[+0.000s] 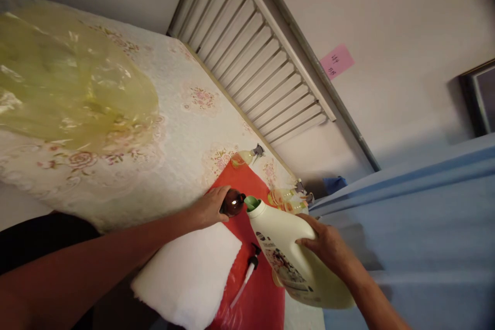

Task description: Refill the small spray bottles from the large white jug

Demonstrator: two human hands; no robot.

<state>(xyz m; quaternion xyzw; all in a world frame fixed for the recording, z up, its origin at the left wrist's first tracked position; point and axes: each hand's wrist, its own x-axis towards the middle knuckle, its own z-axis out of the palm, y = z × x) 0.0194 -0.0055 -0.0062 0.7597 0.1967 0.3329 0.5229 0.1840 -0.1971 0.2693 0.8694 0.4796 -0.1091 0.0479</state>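
Observation:
My left hand (212, 208) is wrapped round a small dark brown bottle (233, 203) over a red mat (266, 283). In my right hand (323, 242) is a large pale green detergent jug (288, 252), gripped by its handle and tilted towards the bottle. The jug's green spout (252, 203) meets or nearly meets the bottle's dark mouth; whether liquid runs between them I cannot tell. Below them a pump dispenser top (251, 263), black with a white tube, lies on the mat. A white sheet of paper towel (189, 278) lies beside my left forearm.
A spray bottle (245, 157) with yellowish liquid lies at the mat's far end. More bottles of yellow liquid (284, 198) are behind the jug. A yellow plastic bag (77, 77) covers the flowered tablecloth's left side. A radiator (259, 56) and blue curtain (417, 216) border the table.

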